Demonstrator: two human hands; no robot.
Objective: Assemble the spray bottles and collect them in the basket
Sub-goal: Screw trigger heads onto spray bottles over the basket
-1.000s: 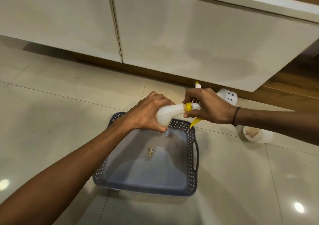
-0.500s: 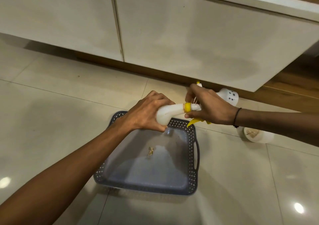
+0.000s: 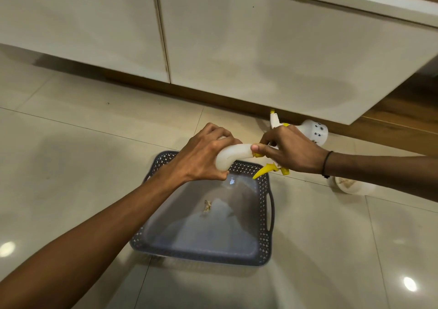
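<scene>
A white spray bottle [image 3: 233,156] lies sideways in the air above the far edge of a dark grey perforated basket [image 3: 263,214]. My left hand [image 3: 203,154] grips the bottle's body. My right hand [image 3: 291,152] is closed around the yellow and white spray head [image 3: 270,170] at the bottle's neck, its yellow trigger pointing down and its nozzle sticking up behind my fingers. The basket holds only a small scrap of debris. A second white bottle [image 3: 314,131] lies on the floor behind my right hand, partly hidden.
White cabinet doors [image 3: 237,36] with a wooden plinth run along the far side of the glossy tiled floor. A white round container [image 3: 348,185] sits on the floor under my right forearm, partly hidden.
My right hand has rotated on the spray head, its thumb now over the yellow collar, and the trigger has swung. The bottle stays above the basket's far edge.
</scene>
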